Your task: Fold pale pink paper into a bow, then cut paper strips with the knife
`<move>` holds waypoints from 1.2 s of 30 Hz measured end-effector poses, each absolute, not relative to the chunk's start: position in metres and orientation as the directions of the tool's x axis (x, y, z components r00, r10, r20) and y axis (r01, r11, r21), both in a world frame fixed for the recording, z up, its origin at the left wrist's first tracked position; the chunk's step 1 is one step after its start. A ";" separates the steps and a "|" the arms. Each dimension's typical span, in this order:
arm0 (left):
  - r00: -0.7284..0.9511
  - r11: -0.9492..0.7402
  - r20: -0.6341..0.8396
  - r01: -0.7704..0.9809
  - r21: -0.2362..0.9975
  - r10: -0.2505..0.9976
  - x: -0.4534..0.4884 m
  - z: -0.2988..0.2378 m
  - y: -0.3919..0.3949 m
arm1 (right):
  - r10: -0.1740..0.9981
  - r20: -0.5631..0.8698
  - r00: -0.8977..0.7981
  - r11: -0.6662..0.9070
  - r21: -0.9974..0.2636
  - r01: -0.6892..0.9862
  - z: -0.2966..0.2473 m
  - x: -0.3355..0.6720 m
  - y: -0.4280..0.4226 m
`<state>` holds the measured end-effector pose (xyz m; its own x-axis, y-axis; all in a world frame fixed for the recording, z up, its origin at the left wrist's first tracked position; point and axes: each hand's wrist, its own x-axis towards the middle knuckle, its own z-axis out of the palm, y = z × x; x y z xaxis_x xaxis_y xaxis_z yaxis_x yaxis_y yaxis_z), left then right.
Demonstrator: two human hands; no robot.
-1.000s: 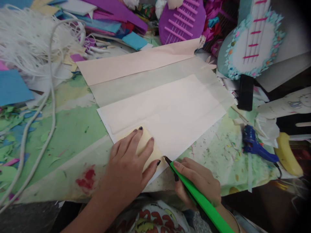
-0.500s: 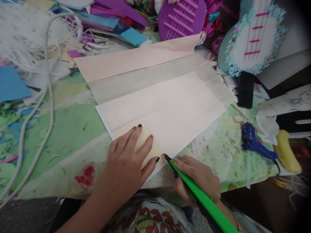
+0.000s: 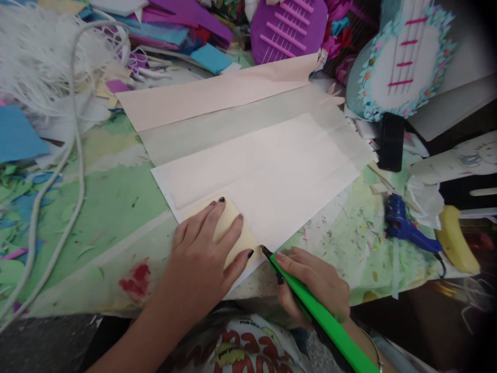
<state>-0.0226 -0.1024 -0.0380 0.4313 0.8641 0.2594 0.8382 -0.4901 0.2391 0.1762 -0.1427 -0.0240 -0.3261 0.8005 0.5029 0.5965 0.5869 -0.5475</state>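
Note:
A pale yellow card [image 3: 245,239] lies on the near left corner of a large white sheet [image 3: 267,178]. My left hand [image 3: 205,243] rests on the card with fingers spread, pressing it flat. In my right hand [image 3: 316,280] is a long green and black tool, which looks like a utility knife [image 3: 310,298]. My thumb lies along its top, and its narrow dark tip is at the card's right edge, where the white sheet shows. Shadow hides the exact shape of that tip.
Pink paper [image 3: 217,96] lies behind the white sheet. White cords [image 3: 79,155] and paper scraps [image 3: 23,202] cover the left side. To the right are a blue glue gun [image 3: 407,225], a black phone [image 3: 391,141] and a yellow banana-shaped object [image 3: 458,241]. Paper guitars [image 3: 289,28] stand behind.
The whole view shifts very slightly. Both hands, the card and the utility knife keep nearly the same places relative to each other.

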 end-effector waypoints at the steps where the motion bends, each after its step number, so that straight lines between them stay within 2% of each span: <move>1: 0.431 -0.490 0.260 0.838 0.239 0.864 -0.023 -0.038 -0.102 | 0.795 0.514 -0.323 0.593 -0.545 0.593 -0.024 0.176 -0.143; 13: 0.438 -0.496 0.261 0.837 0.232 0.861 -0.024 -0.040 -0.103 | 0.799 0.520 -0.303 0.582 -0.540 0.608 -0.024 0.176 -0.145; 27: 0.440 -0.502 0.274 0.835 0.225 0.855 -0.023 -0.039 -0.102 | 0.751 0.592 -0.292 0.630 -0.509 0.587 -0.026 0.176 -0.145; 36: 0.440 -0.503 0.279 0.834 0.225 0.854 -0.023 -0.041 -0.103 | 0.777 0.552 -0.301 0.594 -0.488 0.639 -0.026 0.179 -0.149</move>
<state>-0.0229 -0.1026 -0.0408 0.4397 0.8537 0.2789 0.8345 -0.5032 0.2247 0.1789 -0.1490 -0.0263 -0.3009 0.7774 0.5523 0.6390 0.5943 -0.4884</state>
